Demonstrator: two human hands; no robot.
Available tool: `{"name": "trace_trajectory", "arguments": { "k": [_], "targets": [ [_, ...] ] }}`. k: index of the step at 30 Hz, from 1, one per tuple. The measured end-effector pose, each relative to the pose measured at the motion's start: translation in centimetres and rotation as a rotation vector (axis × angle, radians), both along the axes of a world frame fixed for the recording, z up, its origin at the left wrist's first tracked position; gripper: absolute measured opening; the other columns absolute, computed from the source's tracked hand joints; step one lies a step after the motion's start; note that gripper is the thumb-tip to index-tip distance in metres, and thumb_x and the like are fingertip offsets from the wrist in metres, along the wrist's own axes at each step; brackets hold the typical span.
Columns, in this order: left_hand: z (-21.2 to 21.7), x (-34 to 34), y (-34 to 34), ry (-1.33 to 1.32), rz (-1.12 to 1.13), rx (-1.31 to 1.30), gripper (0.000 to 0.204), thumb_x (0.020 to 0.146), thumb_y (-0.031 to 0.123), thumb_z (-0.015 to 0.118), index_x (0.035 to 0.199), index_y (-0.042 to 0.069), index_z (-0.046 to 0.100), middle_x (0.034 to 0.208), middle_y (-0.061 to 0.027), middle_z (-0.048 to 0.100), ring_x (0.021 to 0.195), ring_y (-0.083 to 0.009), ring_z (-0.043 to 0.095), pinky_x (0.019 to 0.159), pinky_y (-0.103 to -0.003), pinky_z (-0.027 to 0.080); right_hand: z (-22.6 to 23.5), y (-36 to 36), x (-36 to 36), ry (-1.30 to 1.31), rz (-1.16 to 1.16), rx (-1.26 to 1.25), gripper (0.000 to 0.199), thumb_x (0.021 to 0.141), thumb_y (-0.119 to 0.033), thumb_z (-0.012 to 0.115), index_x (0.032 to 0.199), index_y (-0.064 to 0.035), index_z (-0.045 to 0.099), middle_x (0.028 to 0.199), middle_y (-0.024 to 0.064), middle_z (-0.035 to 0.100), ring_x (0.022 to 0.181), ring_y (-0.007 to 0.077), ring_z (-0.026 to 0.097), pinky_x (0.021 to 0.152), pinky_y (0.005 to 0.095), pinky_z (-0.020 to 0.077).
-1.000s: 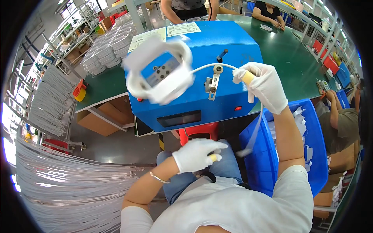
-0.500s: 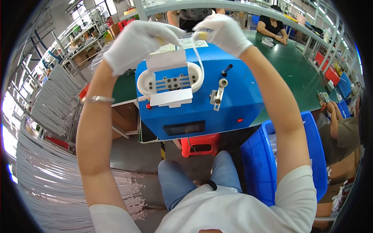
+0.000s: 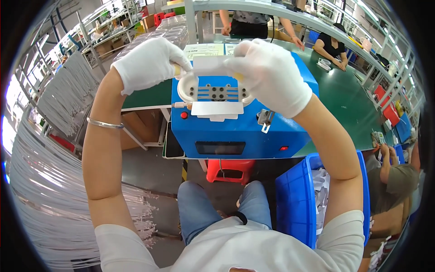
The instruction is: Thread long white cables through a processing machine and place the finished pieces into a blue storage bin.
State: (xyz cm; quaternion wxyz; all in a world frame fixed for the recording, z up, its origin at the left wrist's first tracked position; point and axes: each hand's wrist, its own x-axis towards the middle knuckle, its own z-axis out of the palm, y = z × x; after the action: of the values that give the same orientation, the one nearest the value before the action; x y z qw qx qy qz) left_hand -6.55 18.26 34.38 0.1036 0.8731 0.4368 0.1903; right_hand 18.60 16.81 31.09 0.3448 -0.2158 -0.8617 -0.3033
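Both my hands wear white gloves with yellowish fingertips and work over a blue machine [image 3: 258, 131]. On its top lies a white oval holder [image 3: 185, 94] with slotted metal bars [image 3: 218, 94] across it. One white paper flap [image 3: 210, 66] stands at its far side, another white flap [image 3: 217, 109] along its near side. My left hand [image 3: 152, 63] pinches at the holder's left end, beside the far flap. Over the right end, my right hand [image 3: 272, 75] has its fingers pressed together at that flap's right edge. What either pinch holds is hidden. My right hand covers part of the holder.
A metal clamp [image 3: 266, 119] sits on the machine's right side. Right of my legs stands a blue bin [image 3: 294, 199] of white pieces. Bundles of white cables [image 3: 63, 204] hang at left. A red stool [image 3: 231, 170] stands beneath; people are across the green table [image 3: 344, 106].
Both hands have come down and nearer to the holder. The white cable that ran from my right hand to the holder no longer shows. My head view has shifted.
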Motion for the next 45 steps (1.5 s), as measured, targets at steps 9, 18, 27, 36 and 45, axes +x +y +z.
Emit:
{"name": "trace_trajectory", "arguments": {
  "k": [9,18,27,36,45],
  "targets": [
    [-4.4,3.3,-1.7,0.059,0.101,0.519,0.022,0.077,0.013,0.061,0.098,0.006,0.065,0.079,-0.0152,0.066,0.076,-0.0296,0.064,0.072,-0.038,0.052,-0.7,0.8,-0.8,-0.171,-0.268,-0.369,0.018,0.073,-0.007,0.068,0.091,-0.0068,0.065,0.089,0.0128,0.06,0.086,0.0263,0.061,0.076,0.0321,0.0512],
    [-6.6,3.3,-0.3,-0.107,-0.059,0.913,0.014,0.076,0.012,0.063,0.089,0.008,0.066,0.083,-0.01,0.062,0.077,-0.0277,0.061,0.072,-0.037,0.05,-1.3,3.0,-1.1,0.441,0.157,-1.197,0.021,0.085,-0.013,0.064,0.103,-0.0035,0.066,0.092,0.0076,0.065,0.079,0.0129,0.059,0.076,0.026,0.0504],
    [-5.8,3.7,-0.1,-0.026,0.109,0.406,0.025,0.079,0.013,0.065,0.103,0.007,0.064,0.093,-0.0175,0.065,0.085,-0.0305,0.065,0.078,-0.037,0.053,-0.9,3.1,-1.0,0.202,0.103,-0.684,0.018,0.081,-0.001,0.064,0.098,-0.0043,0.07,0.084,0.0057,0.066,0.074,0.0123,0.06,0.074,0.024,0.0508],
    [-6.4,3.6,0.1,-0.093,0.099,0.474,0.026,0.078,0.009,0.065,0.103,0.005,0.061,0.09,-0.0165,0.065,0.083,-0.0298,0.065,0.077,-0.036,0.052,-0.7,2.4,-1.6,0.128,0.002,-0.62,0.018,0.082,-0.001,0.062,0.098,-0.0036,0.069,0.085,0.0075,0.066,0.073,0.0145,0.06,0.072,0.0245,0.0511],
    [-6.6,3.4,0.4,-0.147,0.09,0.422,0.024,0.08,0.009,0.062,0.103,0.003,0.062,0.087,-0.0162,0.066,0.074,-0.0275,0.067,0.074,-0.037,0.054,-0.8,1.6,-2.8,-0.101,-0.115,-0.149,0.011,0.079,-0.006,0.062,0.089,-0.0043,0.065,0.075,0.0106,0.06,0.067,0.0231,0.062,0.065,0.028,0.0518]
  ]
}}
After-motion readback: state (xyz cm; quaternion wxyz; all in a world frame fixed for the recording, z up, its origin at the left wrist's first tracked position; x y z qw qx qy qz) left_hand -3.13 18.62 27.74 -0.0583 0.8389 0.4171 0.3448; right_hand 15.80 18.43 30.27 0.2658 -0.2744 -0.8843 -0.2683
